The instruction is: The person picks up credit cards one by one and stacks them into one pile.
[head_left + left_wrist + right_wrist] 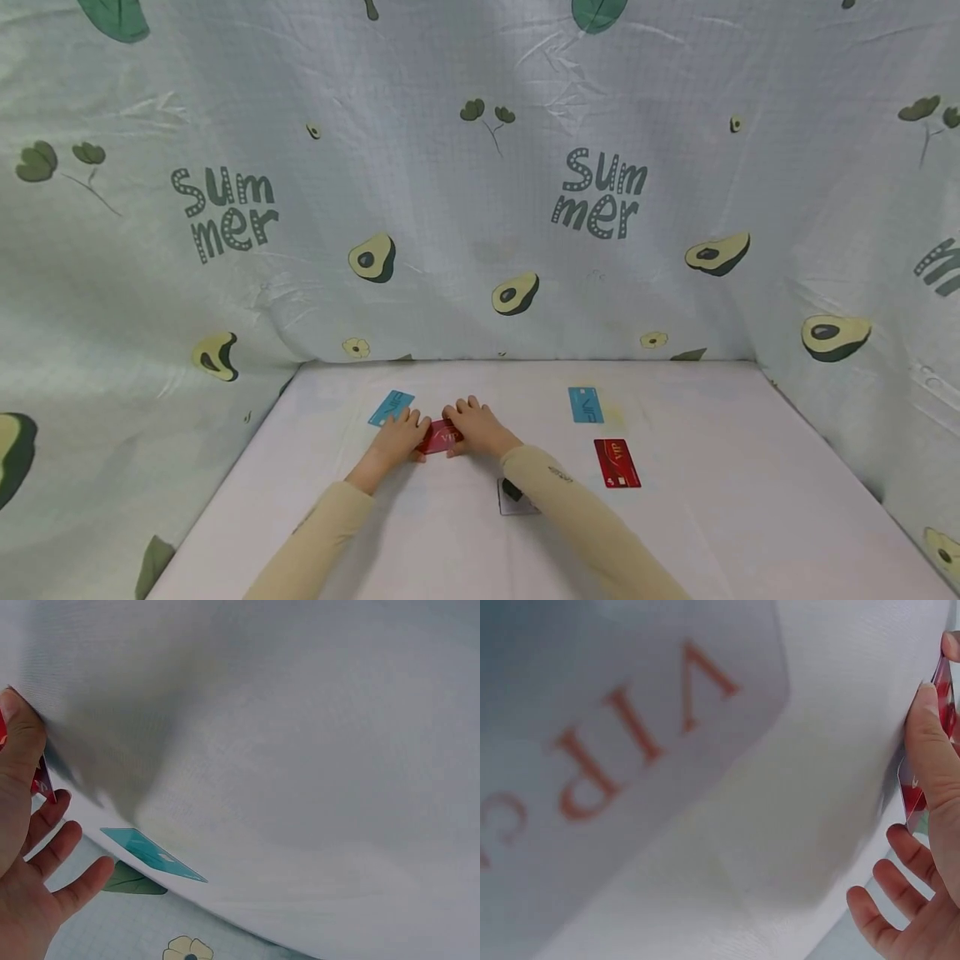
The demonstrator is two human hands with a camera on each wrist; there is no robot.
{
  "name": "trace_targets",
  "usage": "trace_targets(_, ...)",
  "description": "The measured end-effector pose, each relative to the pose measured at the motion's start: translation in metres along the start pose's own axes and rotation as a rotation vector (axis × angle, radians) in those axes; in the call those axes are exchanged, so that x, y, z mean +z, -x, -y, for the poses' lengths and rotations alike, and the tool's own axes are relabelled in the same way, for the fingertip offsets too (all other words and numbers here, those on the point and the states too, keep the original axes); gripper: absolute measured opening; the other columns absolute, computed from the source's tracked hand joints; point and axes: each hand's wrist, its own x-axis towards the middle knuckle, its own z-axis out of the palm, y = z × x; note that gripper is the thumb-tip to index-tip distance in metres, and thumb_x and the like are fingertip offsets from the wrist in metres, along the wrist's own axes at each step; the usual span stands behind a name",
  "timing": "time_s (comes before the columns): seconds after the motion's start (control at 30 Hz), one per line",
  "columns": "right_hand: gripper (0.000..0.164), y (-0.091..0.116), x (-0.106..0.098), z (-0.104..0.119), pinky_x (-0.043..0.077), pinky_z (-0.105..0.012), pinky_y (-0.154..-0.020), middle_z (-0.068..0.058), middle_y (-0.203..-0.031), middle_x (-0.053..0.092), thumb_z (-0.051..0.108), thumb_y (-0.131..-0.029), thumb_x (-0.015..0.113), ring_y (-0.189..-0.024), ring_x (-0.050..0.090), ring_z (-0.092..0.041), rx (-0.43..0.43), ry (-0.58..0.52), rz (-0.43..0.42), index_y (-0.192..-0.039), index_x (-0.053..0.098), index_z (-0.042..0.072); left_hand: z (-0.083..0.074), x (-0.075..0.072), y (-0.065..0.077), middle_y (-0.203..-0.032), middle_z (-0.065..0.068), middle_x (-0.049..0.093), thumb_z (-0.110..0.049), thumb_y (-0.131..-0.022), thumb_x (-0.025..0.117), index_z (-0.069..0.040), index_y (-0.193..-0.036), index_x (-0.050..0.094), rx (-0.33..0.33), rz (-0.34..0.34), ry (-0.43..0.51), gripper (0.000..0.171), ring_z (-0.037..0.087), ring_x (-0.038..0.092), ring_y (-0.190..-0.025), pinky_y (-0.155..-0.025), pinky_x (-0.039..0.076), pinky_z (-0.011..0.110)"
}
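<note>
A red VIP card (442, 437) is held between my two hands near the table's left middle. My left hand (399, 440) pinches its left end between thumb and fingers. At its right end my right hand (482, 428) pinches it too, the other fingers spread in the right wrist view. A blue VIP card (392, 407) lies just beyond my left hand, also visible as a teal card (154, 853) in the left wrist view. Partly covered by my right sleeve is a pale card (507, 505) with a black patch; pale card lettering (622, 735) fills the right wrist view's upper left.
To the right lie another blue VIP card (586, 405) and a second red VIP card (617, 463), both flat on the white tabletop (720, 500). A curtain printed with avocados (420, 167) stands behind the table and along both sides.
</note>
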Motion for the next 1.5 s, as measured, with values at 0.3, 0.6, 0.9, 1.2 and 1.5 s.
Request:
trace_targets(0.3,0.061,-0.004,-0.006,0.002,0.041,-0.031,-0.076,-0.003,-0.1,0.048,0.05,-0.069,0.068,-0.091,0.036,-0.014,-0.01,0.014,0.027,-0.116,0.047,0.017,0.005,0.006,0.002,-0.096,0.015,0.052,-0.04,-0.072,0.066,-0.002,-0.108,0.05,0.024,-0.03,0.007,0.056,0.027,0.044,-0.091,-0.076,0.045,0.046)
trace_targets(0.6,0.056,-0.005,-0.005,0.001,0.043,-0.033,-0.08,-0.002,-0.107,0.05,0.05,-0.073,0.065,-0.098,0.039,-0.015,-0.067,0.152,0.011,-0.115,0.048,0.018,0.006,0.007,0.008,-0.098,0.013,0.053,-0.043,-0.075,0.062,-0.002,-0.114,0.053,0.051,-0.056,-0.049,0.057,0.026,0.046,-0.091,-0.074,0.045,0.043)
trace_targets(0.9,0.055,0.005,-0.009,-0.002,0.043,-0.033,-0.083,-0.001,-0.111,0.051,0.052,-0.076,0.062,-0.099,0.041,-0.015,-0.055,0.238,0.015,-0.119,0.047,0.021,0.003,0.001,0.009,-0.093,0.012,0.054,-0.042,-0.075,0.065,-0.001,-0.111,0.055,0.095,-0.112,-0.051,0.055,0.024,0.045,-0.086,-0.071,0.045,0.041)
trace_targets(1.2,0.055,0.014,-0.013,-0.007,0.042,-0.03,-0.079,-0.001,-0.109,0.05,0.052,-0.075,0.063,-0.097,0.041,-0.014,-0.072,0.235,-0.013,-0.117,0.048,0.02,-0.002,0.0,0.007,-0.092,0.011,0.054,-0.041,-0.074,0.066,-0.002,-0.109,0.056,0.112,-0.156,-0.044,0.054,0.024,0.046,-0.085,-0.068,0.043,0.04)
trace_targets(1.5,0.056,0.03,-0.016,-0.013,0.04,-0.026,-0.074,0.001,-0.105,0.05,0.053,-0.074,0.062,-0.093,0.039,-0.013,-0.111,0.201,-0.033,-0.118,0.049,0.02,-0.013,-0.005,0.016,-0.089,0.01,0.055,-0.041,-0.072,0.067,-0.003,-0.108,0.057,0.14,-0.228,-0.025,0.054,0.023,0.045,-0.082,-0.064,0.041,0.036)
